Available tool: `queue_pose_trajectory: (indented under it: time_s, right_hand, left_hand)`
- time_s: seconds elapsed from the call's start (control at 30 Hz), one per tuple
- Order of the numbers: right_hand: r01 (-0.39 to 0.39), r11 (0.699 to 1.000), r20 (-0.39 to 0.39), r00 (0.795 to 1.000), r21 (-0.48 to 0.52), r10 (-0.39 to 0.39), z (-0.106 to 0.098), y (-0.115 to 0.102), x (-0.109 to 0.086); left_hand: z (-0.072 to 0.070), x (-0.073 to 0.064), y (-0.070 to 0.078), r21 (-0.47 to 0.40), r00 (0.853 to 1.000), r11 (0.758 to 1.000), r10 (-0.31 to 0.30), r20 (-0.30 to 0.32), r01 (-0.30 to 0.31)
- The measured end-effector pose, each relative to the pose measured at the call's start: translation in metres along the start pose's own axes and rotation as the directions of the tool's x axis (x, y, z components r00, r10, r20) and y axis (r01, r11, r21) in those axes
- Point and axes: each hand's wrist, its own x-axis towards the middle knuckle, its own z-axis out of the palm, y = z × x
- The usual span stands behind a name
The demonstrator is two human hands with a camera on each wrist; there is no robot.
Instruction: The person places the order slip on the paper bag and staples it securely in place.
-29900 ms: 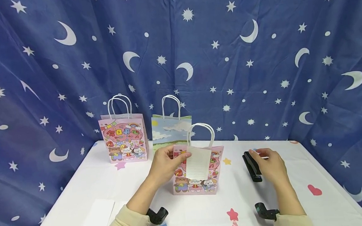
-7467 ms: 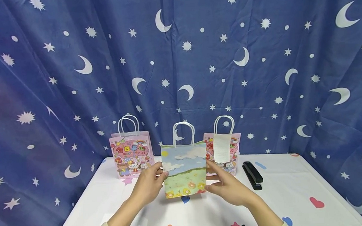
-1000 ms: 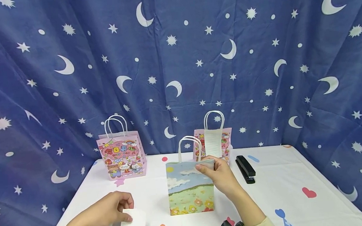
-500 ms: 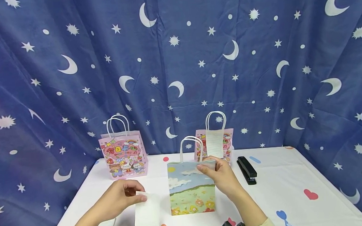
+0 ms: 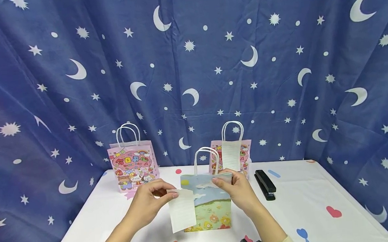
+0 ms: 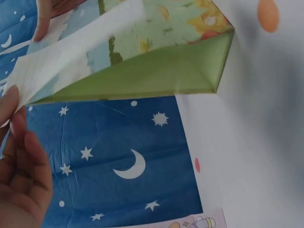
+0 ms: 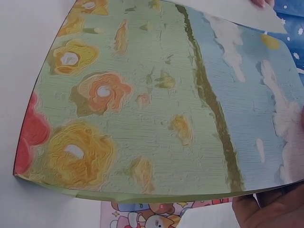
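Note:
My left hand pinches the top left corner of a lined paper slip between thumb and fingers. The slip overlaps the left part of a paper gift bag with a painted sky, meadow and flowers. In the left wrist view the slip lies slantwise along the bag's front, at its green side. My right hand grips the bag's upper right edge, thumb in front and fingers behind. The bag stands upright, white handles up. In the right wrist view the bag's front fills most of the picture.
A pink gift bag stands at the back left. Behind the painted bag, another pink bag bears a paper slip on its front. A black stapler lies to the right. A star-and-moon curtain hangs behind the white table.
Half a minute ago my right hand was at the stapler and my left at a pink bag. Over the last second my left hand has brought the slip up and right to the painted bag.

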Motion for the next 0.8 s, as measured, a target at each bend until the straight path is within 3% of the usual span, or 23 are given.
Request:
queue_pose_trajectory:
  time_s: [0.13,0.33,0.47,0.8]
  right_hand:
    - [-0.002,1.000,-0.002,1.000,0.004,0.002,0.000,0.001,0.000]
    - [0.013,1.000,0.007,1.000,-0.007,-0.013,-0.001,0.003,0.001]
    - [0.021,1.000,0.029,0.999,-0.006,-0.021,-0.002,0.004,0.001]
    - [0.053,0.998,0.071,0.996,-0.024,-0.051,-0.005,0.005,0.002]
  left_hand:
    - [0.012,0.007,0.003,0.059,0.996,0.998,0.021,-0.086,-0.016]
    - [0.028,0.015,0.000,0.140,0.969,0.983,0.145,-0.200,-0.118]
    - [0.034,0.019,-0.001,0.144,0.959,0.979,0.173,-0.224,-0.143]
    - [0.044,0.026,0.003,0.142,0.954,0.978,0.180,-0.238,-0.149]
